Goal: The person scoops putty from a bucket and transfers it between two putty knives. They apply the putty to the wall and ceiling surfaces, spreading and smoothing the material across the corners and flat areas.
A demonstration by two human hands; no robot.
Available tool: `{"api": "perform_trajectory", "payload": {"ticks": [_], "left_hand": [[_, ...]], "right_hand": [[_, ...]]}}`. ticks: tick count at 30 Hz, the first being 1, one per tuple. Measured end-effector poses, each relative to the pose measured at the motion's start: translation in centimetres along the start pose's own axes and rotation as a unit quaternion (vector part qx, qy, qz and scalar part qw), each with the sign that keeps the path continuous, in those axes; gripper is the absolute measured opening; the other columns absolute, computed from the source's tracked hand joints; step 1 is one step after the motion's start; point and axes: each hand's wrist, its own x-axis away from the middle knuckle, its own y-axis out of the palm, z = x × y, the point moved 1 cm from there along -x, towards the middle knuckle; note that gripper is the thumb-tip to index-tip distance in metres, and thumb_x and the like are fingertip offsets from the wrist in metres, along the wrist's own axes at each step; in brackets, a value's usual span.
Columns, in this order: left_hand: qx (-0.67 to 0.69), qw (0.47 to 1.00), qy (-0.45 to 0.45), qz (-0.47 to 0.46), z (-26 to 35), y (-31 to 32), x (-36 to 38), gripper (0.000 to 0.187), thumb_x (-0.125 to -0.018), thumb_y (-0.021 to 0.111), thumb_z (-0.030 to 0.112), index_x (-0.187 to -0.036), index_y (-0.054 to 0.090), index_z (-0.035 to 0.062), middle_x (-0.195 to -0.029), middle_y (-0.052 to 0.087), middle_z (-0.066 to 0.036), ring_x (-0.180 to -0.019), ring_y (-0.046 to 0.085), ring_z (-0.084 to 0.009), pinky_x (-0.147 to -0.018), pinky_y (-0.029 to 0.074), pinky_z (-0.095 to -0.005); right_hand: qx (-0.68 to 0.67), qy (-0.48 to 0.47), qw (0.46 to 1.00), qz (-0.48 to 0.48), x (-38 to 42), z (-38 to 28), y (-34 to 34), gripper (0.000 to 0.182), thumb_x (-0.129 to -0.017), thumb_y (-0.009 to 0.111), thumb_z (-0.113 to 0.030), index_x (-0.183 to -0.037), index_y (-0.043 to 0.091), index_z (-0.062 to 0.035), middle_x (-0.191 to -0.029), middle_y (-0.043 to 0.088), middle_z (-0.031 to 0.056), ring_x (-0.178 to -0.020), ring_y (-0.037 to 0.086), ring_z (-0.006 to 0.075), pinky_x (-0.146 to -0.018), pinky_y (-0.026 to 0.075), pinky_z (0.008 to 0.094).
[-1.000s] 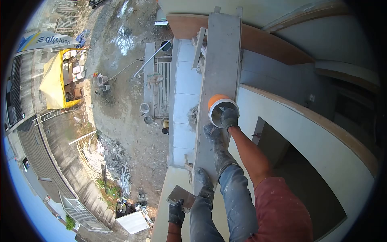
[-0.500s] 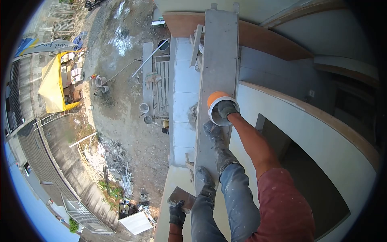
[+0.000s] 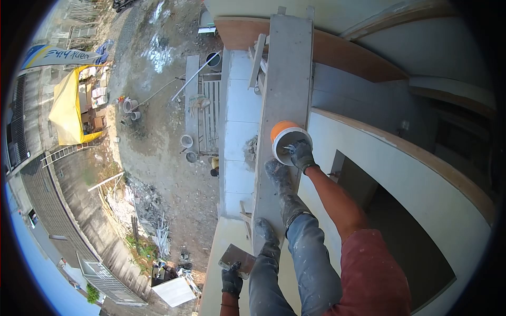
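Note:
Wearing a dark glove, my left hand (image 3: 231, 278) is closed on a flat rectangular plastering trowel (image 3: 236, 259), held out beside my legs. My right hand (image 3: 301, 156), also gloved, reaches into an orange bucket (image 3: 283, 128) with a white rim. Its fingers look closed, with something greyish at their tips that I cannot make out. The bucket stands on a long grey plank (image 3: 288, 68), just ahead of my boots (image 3: 276, 171). The bottom of the bucket is partly hidden by my hand.
The plank is narrow and raised; a white-tiled ledge (image 3: 242, 139) and the dirt yard (image 3: 174, 116) lie below on the left. A pale wall (image 3: 363, 145) with a dark opening runs along the right. Timber pieces (image 3: 256, 60) rest against the plank's far part.
My right hand has shifted a little within the bucket, and its fingers now show with greyish matter at the tips. My left hand and the trowel stay nearly in place.

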Motion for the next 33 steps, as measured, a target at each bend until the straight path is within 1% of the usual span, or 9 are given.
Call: {"api": "perform_trajectory", "payload": {"ticks": [8,10,17,19,23,26,29,32,33], "left_hand": [[0.023,1.000,0.005,-0.012,0.0,-0.4,-0.2,0.046,-0.084,0.066,-0.004,-0.128,0.056,0.0045,-0.113,0.065,-0.010,-0.097,0.067,-0.0276,-0.081,0.057,-0.0415],[-0.017,1.000,0.008,0.002,0.1,-0.4,-0.2,0.050,-0.087,0.065,0.002,-0.135,0.052,0.0019,-0.122,0.062,-0.012,-0.106,0.065,-0.0279,-0.088,0.055,-0.0393],[-0.012,1.000,0.004,-0.001,0.0,-0.6,-1.1,0.048,-0.086,0.065,0.002,-0.133,0.053,0.0015,-0.119,0.063,-0.013,-0.105,0.065,-0.0284,-0.087,0.055,-0.0396],[-0.093,0.994,0.050,-0.039,-0.6,-1.6,-1.7,0.048,-0.085,0.066,0.002,-0.132,0.054,0.0018,-0.118,0.064,-0.012,-0.104,0.065,-0.0287,-0.087,0.055,-0.0401],[-0.017,1.000,0.010,0.000,0.5,0.0,-0.7,0.047,-0.086,0.066,0.004,-0.132,0.054,0.0011,-0.118,0.064,-0.012,-0.103,0.066,-0.0278,-0.086,0.055,-0.0395],[0.015,1.000,-0.009,0.006,0.3,-0.2,-0.8,0.047,-0.084,0.066,-0.005,-0.129,0.056,0.0025,-0.116,0.065,-0.011,-0.101,0.067,-0.0289,-0.086,0.058,-0.0418],[-0.021,1.000,-0.002,-0.005,0.4,-0.5,-0.9,0.048,-0.083,0.065,-0.005,-0.130,0.056,0.0026,-0.117,0.065,-0.011,-0.102,0.067,-0.0291,-0.087,0.057,-0.0421],[-0.008,1.000,-0.011,-0.001,0.0,-1.0,-1.2,0.051,-0.083,0.064,-0.006,-0.132,0.054,0.0038,-0.119,0.064,-0.011,-0.104,0.066,-0.0286,-0.088,0.057,-0.0423],[-0.060,0.995,0.066,-0.043,-1.0,-2.3,-1.8,0.044,-0.086,0.065,0.000,-0.129,0.056,0.0026,-0.117,0.065,-0.012,-0.103,0.066,-0.0271,-0.086,0.056,-0.0397]], "right_hand": [[-0.067,-0.021,0.996,0.064,0.1,-0.5,-0.9,0.022,-0.084,0.061,-0.008,-0.100,0.075,-0.0113,-0.101,0.073,0.0162,-0.097,0.067,0.0383,-0.089,0.052,0.0472],[-0.060,0.112,0.992,0.023,-0.1,-1.3,-1.8,0.023,-0.085,0.061,-0.010,-0.104,0.073,-0.0092,-0.104,0.072,0.0166,-0.101,0.067,0.0383,-0.091,0.053,0.0463],[-0.081,0.214,0.973,-0.004,-4.1,1.7,2.3,0.027,-0.089,0.064,-0.019,-0.113,0.070,-0.0066,-0.111,0.072,0.0186,-0.101,0.068,0.0363,-0.086,0.056,0.0442],[-0.070,0.210,0.973,0.059,-5.2,5.3,9.5,0.033,-0.087,0.066,-0.026,-0.115,0.070,-0.0084,-0.117,0.070,0.0174,-0.108,0.066,0.0362,-0.092,0.054,0.0439],[-0.088,0.232,0.946,0.210,-2.4,0.8,4.7,0.029,-0.088,0.068,-0.026,-0.111,0.073,-0.0086,-0.106,0.075,0.0137,-0.096,0.071,0.0318,-0.082,0.057,0.0413],[-0.095,0.330,0.906,0.247,-1.9,-1.7,3.1,0.028,-0.089,0.068,-0.028,-0.108,0.075,-0.0093,-0.103,0.075,0.0133,-0.094,0.072,0.0313,-0.083,0.057,0.0415],[-0.279,0.516,0.765,0.264,-1.7,-3.2,2.3,0.029,-0.092,0.064,-0.025,-0.115,0.071,-0.0076,-0.106,0.074,0.0104,-0.093,0.071,0.0293,-0.083,0.057,0.0391],[-0.515,0.462,0.661,0.290,-3.3,2.0,10.9,0.035,-0.097,0.056,-0.024,-0.125,0.064,-0.0053,-0.122,0.068,0.0092,-0.107,0.066,0.0227,-0.091,0.053,0.0335],[-0.556,0.446,0.643,0.281,-3.3,3.5,13.1,0.037,-0.099,0.053,-0.024,-0.128,0.062,-0.0046,-0.127,0.067,0.0088,-0.112,0.065,0.0206,-0.093,0.052,0.0316]]}}
